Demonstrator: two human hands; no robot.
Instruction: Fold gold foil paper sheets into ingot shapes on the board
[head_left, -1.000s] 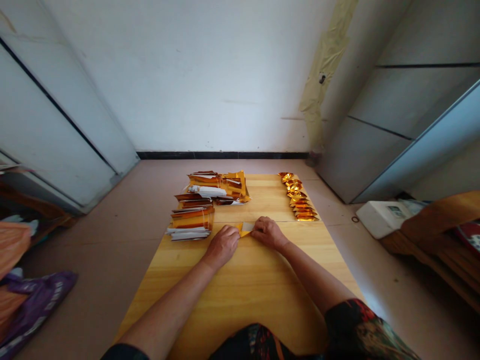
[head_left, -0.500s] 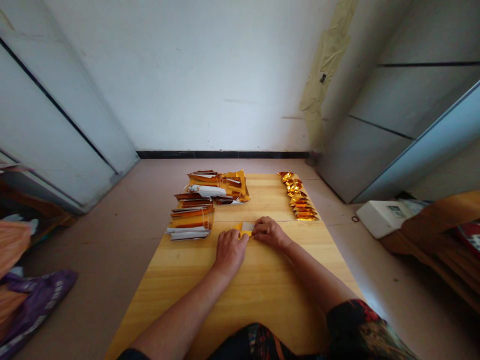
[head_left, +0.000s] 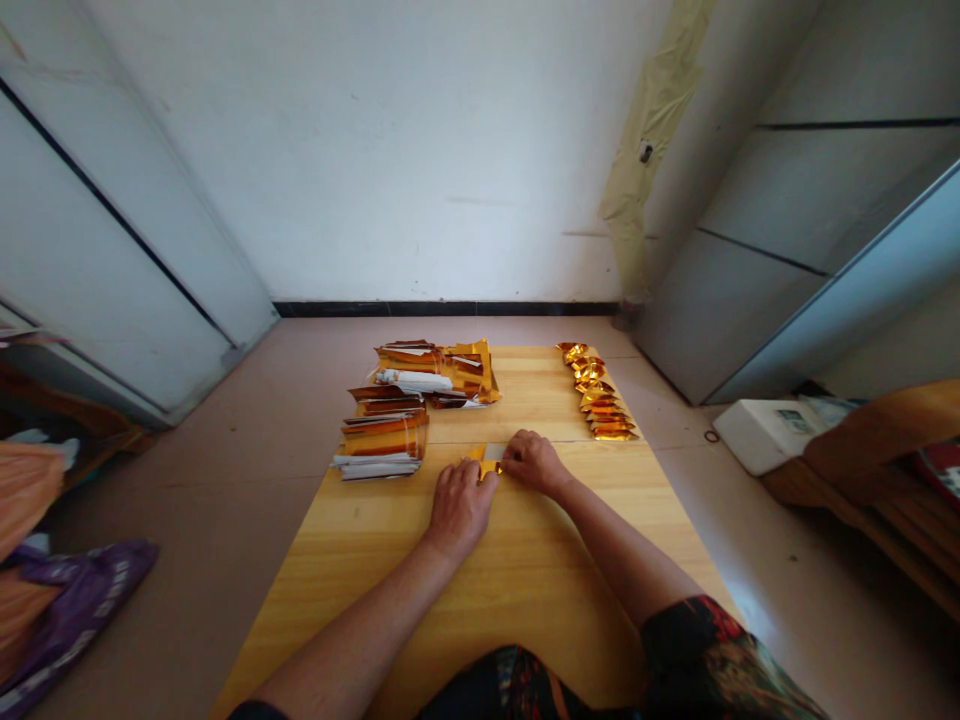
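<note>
A small sheet of gold foil paper point(head_left: 491, 466) with a pale side lies at the middle of the wooden table point(head_left: 525, 590), partly folded. My left hand point(head_left: 460, 502) grips its near left part between thumb and fingers. At its right edge, my right hand point(head_left: 535, 462) pinches the paper with bent fingers. Beyond my left hand are stacks of gold and white paper, one nearer point(head_left: 384, 435) and one farther back point(head_left: 439, 373). A row of folded shiny gold pieces point(head_left: 604, 405) runs along the table's right back edge.
A white wall point(head_left: 420, 150) rises behind the table. Grey cabinets stand on both sides. To the right, a white box point(head_left: 757, 437) sits by wooden furniture point(head_left: 862, 480). A purple bag point(head_left: 86, 600) lies at the far left.
More of the paper's gold side shows between my hands, and less of the pale side. My right hand has shifted slightly to the left. The stacks and the gold row are unchanged.
</note>
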